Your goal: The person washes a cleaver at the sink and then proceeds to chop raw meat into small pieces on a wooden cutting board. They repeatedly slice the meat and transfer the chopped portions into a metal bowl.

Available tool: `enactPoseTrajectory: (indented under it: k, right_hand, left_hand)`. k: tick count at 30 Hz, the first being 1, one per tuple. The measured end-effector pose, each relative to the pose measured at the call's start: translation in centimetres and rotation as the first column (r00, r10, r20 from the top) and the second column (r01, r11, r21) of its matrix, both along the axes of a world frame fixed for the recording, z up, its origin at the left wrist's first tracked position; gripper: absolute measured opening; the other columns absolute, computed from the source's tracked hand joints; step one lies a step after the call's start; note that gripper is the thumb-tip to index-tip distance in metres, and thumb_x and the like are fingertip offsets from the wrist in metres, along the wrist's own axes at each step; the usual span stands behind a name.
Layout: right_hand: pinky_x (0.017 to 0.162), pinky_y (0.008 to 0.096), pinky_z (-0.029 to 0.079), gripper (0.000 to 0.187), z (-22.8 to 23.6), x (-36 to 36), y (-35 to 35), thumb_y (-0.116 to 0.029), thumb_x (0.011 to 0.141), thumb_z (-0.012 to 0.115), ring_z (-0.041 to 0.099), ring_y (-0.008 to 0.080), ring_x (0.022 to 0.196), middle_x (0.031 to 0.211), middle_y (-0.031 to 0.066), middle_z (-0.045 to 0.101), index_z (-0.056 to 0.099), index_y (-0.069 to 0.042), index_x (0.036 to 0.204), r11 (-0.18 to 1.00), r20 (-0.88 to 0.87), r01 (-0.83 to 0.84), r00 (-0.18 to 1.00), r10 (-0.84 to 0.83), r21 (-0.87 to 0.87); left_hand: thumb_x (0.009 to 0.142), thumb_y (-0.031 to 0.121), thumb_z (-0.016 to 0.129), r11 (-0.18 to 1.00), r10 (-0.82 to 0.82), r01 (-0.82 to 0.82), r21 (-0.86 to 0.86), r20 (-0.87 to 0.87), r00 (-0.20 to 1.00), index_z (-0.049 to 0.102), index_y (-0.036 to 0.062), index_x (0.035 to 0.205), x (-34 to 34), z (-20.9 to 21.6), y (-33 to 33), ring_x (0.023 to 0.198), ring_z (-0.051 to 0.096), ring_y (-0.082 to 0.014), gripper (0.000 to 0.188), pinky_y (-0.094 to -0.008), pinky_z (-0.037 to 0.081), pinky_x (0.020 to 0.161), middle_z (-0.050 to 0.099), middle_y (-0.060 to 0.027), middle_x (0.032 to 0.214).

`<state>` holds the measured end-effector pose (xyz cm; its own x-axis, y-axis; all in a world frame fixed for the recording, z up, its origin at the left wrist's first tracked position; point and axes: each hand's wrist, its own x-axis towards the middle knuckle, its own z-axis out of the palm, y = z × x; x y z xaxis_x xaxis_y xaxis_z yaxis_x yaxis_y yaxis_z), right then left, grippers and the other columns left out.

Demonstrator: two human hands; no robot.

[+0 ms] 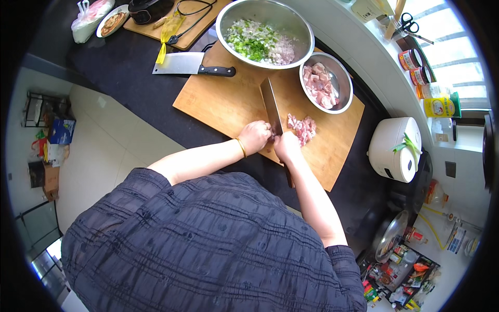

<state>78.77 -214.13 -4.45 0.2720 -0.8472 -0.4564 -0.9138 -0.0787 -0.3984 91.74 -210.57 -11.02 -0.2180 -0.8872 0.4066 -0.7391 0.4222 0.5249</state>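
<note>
My right hand [287, 147] is wrapped round a kitchen knife [270, 105], its broad blade pointing away from me over a wooden cutting board [218, 99]. Right beside the blade, my left hand [255, 137] is closed, fingers curled onto a piece of raw meat that they mostly hide. A small heap of cut pink meat [303, 130] lies to the right of the knife. Larger meat chunks [318, 83] fill part of a small steel bowl [343, 106]. In a bigger steel bowl [301, 18] are chopped green onion [253, 44] and minced pale and pink bits [283, 49].
A cleaver [179, 63] with a black handle [217, 71] lies across the board's far left edge. A white rice cooker [392, 148] with green onion stalks on its lid stands at right. Farther off are a plate of flatbread [112, 24], a second board [195, 31] and jars [410, 59] on the sill.
</note>
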Motion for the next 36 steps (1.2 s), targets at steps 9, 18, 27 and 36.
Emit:
enactPoseTrajectory:
  k: [9, 18, 27, 36]
  right_hand:
    - [0.037, 0.0331, 0.042, 0.035, 0.2, -7.1, 2.8, -0.02, 0.085, 0.054, 0.05, 0.0191, 0.034, 0.044, 0.0109, 0.048, 0.054, 0.007, 0.062, 0.961, 0.199, 0.244, 0.943, -0.267, 0.131]
    - [0.056, 0.0361, 0.048, 0.034, 4.7, -6.6, 4.0, -0.023, 0.083, 0.055, 0.059, 0.0293, 0.048, 0.049, 0.0181, 0.054, 0.061, 0.008, 0.07, 0.973, 0.127, 0.2, 0.969, -0.214, 0.112]
    - [0.072, 0.0405, 0.048, 0.022, 3.6, -6.8, 6.2, -0.016, 0.078, 0.057, 0.06, 0.0365, 0.075, 0.077, 0.0236, 0.061, 0.062, 0.006, 0.079, 0.993, 0.091, 0.002, 0.996, 0.009, -0.119]
    - [0.069, 0.0427, 0.047, 0.021, 2.1, -7.1, 6.1, -0.015, 0.078, 0.055, 0.059, 0.0382, 0.071, 0.072, 0.024, 0.06, 0.061, 0.005, 0.075, 0.979, 0.008, -0.103, 0.994, 0.106, -0.174]
  left_hand:
    - [0.071, 0.01, 0.062, 0.976, 0.062, -0.009, 0.218, -0.237, 0.969, 0.063, 0.0064, 0.073, 0.7, 0.7, -0.5, 0.076, 0.056, -0.025, 0.004, -0.0319, 0.047, 0.069, 0.058, -0.0071, 0.075]
    - [0.071, 0.009, 0.058, 0.932, -0.113, 0.114, 0.345, -0.022, 0.993, 0.062, 0.0068, 0.074, 1.5, 1.8, -2.0, 0.082, 0.056, -0.0282, 0.006, -0.0365, 0.046, 0.07, 0.058, -0.0096, 0.081]
    - [0.07, 0.015, 0.061, 0.974, 0.068, -0.06, 0.217, -0.03, 0.997, 0.06, 0.0078, 0.072, 1.5, 1.1, -0.1, 0.073, 0.056, -0.0267, 0.008, -0.0363, 0.047, 0.063, 0.055, -0.0079, 0.073]
    - [0.069, 0.019, 0.056, 0.986, -0.082, 0.099, -0.134, 0.131, 0.988, 0.059, 0.0137, 0.074, 1.1, 0.3, 0.9, 0.072, 0.055, -0.0174, 0.007, -0.0284, 0.046, 0.064, 0.053, -0.0012, 0.072]
